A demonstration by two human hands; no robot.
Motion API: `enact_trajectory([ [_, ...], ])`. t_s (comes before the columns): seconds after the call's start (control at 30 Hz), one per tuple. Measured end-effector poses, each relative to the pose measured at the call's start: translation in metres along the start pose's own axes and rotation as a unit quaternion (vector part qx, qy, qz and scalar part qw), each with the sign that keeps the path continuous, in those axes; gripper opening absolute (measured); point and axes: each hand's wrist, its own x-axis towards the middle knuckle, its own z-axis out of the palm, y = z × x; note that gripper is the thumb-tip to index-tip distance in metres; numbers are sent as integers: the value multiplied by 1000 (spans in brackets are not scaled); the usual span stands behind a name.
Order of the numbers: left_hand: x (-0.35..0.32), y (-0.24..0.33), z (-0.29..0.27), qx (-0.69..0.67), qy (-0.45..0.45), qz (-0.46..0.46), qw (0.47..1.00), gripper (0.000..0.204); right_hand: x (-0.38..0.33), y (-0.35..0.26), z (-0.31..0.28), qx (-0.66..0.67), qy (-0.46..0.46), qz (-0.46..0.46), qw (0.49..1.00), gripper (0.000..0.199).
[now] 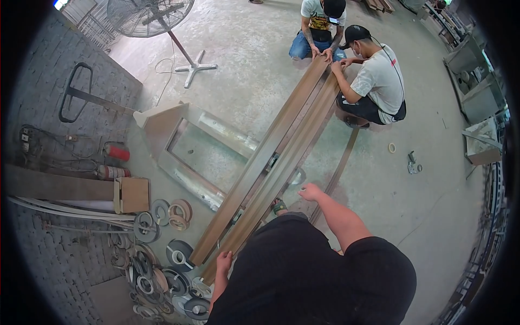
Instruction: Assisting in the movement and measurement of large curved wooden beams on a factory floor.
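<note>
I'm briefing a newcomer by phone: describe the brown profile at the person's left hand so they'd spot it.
Find the pale pallet jack. Across its fork ends run a left-hand brown profile and, parallel to it, the right-hand brown profile you want. Only that one has the person's left hand at its near end.

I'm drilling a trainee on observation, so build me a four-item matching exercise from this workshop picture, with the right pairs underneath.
1. left hand
2. right hand
3. fan
4. upper fire extinguisher

A. in the picture's upper left
B. at the near end of the brown boards
C. red
D. off the boards, to their right

Pairs: 1-B, 2-D, 3-A, 4-C
</note>
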Motion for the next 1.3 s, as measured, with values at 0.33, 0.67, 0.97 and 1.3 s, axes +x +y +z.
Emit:
enact_trajectory([
  [0.33,3,8,4,-6,8,-15,1000,32,11,-4,8,1,13,-14,1000,56],
  [0.67,12,19,1,-37,-4,-23,999,32,6,-1,1,18,3,8,1000,55],
  [0.97,5,32,-5,-25,5,-22,999,31,10,-2,0,21,9,-6,1000,56],
  [1.3,8,20,-4,-38,9,-33,999,31,1,-14,-8,12,13,-9,1000,54],
])
